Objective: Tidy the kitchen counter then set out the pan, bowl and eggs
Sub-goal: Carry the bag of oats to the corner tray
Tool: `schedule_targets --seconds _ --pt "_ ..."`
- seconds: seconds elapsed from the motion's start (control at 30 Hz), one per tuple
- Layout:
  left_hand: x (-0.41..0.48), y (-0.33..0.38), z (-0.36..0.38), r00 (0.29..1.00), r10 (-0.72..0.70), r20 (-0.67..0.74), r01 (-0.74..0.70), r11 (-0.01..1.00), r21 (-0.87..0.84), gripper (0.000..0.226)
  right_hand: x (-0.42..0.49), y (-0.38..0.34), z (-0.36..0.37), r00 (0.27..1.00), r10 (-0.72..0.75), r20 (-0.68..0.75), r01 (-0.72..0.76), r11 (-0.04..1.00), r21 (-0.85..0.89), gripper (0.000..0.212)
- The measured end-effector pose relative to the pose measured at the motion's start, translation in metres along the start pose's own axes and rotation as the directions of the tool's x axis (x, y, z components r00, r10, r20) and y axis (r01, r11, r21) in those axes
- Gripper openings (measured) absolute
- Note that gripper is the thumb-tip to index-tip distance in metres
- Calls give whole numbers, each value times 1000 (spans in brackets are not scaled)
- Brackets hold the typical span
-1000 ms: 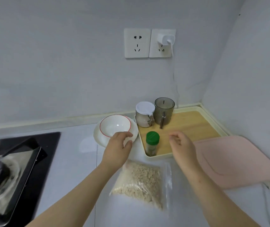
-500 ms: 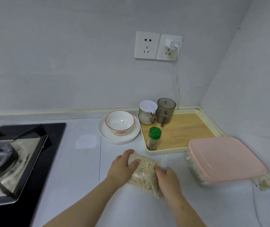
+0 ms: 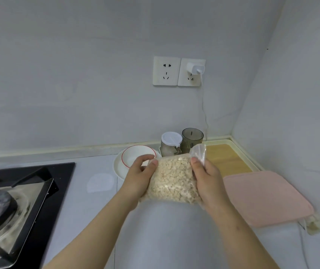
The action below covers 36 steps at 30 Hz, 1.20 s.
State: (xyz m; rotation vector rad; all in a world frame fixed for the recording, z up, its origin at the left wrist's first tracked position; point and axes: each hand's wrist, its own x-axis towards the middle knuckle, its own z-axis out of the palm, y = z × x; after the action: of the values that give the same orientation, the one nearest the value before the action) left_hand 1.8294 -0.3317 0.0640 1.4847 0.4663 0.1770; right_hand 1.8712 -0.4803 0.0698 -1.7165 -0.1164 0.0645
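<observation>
Both hands hold a clear bag (image 3: 172, 181) of pale flakes up above the table (image 3: 165, 241). The left hand (image 3: 139, 175) grips the bag's left edge with its thumb on the front. The right hand (image 3: 207, 181) grips the right edge, and the bag's crumpled top sticks up above it. Behind the left hand, a white bowl (image 3: 133, 155) with a red rim sits on a plate (image 3: 119, 170). Just right of the bowl, a white-lidded jar (image 3: 169, 143) and a grey jar (image 3: 192, 136) stand at the back of a tray (image 3: 227, 158). A pink lid (image 3: 262, 195) lies to the right and a stove (image 3: 19, 200) to the left.
</observation>
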Motion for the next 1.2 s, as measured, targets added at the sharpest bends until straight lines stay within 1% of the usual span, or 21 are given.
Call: schedule_targets --seconds 0.1,0.2,0.3,0.4,0.47,0.53,0.57,0.67,0.7,0.73,0.8,0.87,0.93,1.0,1.03,1.07,1.1,1.13,1.2 --pt "15 38 11 994 99 -45 -99 995 9 15 19 -36 -3 999 -33 -21 35 992 124 36" --pt "36 68 24 982 182 -55 -178 982 67 20 39 -61 -9 998 -58 -32 62 988 145 33" --pt "56 87 35 979 197 -45 -192 976 98 24 58 -73 -15 997 -54 -54 62 984 169 27" --pt "74 95 47 977 211 -2 -208 965 157 26 79 -78 -25 995 -44 -91 61 979 192 30" --pt "85 94 56 981 187 43 -192 964 183 28 94 -76 -35 992 -40 -118 65 974 217 30" --pt "92 89 66 983 163 85 -176 966 187 28 106 -73 -47 991 -32 -128 58 977 205 30" --pt "95 87 71 982 168 82 -180 967 178 28 111 -70 -55 990 -35 -135 62 978 198 30" --pt "104 79 80 982 184 -46 -181 981 75 26 128 -56 -78 982 -33 -186 62 987 151 32" --pt "109 73 84 980 183 -74 -178 982 69 26 136 -46 -85 979 -10 -206 40 989 141 33" --pt "113 71 85 978 193 -84 -186 979 87 25 140 -41 -91 973 -4 -229 34 991 127 33" --pt "121 61 87 976 210 -53 -197 961 195 25 152 -27 -102 964 2 -265 18 997 75 33" --pt "131 53 89 971 239 16 -229 903 364 27 165 -16 -111 956 1 -293 8 1000 30 32" --pt "143 46 95 956 261 132 -291 801 523 30 179 -6 -121 956 13 -293 -13 1000 -1 30" --pt "157 39 101 911 281 303 -413 615 672 35 192 2 -127 958 26 -285 -36 999 -29 29" --pt "165 35 106 886 270 377 -463 518 719 38 199 5 -131 960 31 -277 -40 999 -27 29" --pt "170 32 109 870 246 427 -493 443 749 42 205 7 -135 962 36 -270 -43 999 -21 30" --pt "174 29 113 863 214 457 -505 393 769 45 212 9 -139 964 41 -262 -48 999 -21 30" --pt "177 28 115 862 183 472 -506 367 781 48 216 12 -142 965 43 -258 -53 998 -31 30" --pt "185 24 119 864 137 485 -500 350 792 52 227 17 -149 965 41 -261 -68 993 -93 29"
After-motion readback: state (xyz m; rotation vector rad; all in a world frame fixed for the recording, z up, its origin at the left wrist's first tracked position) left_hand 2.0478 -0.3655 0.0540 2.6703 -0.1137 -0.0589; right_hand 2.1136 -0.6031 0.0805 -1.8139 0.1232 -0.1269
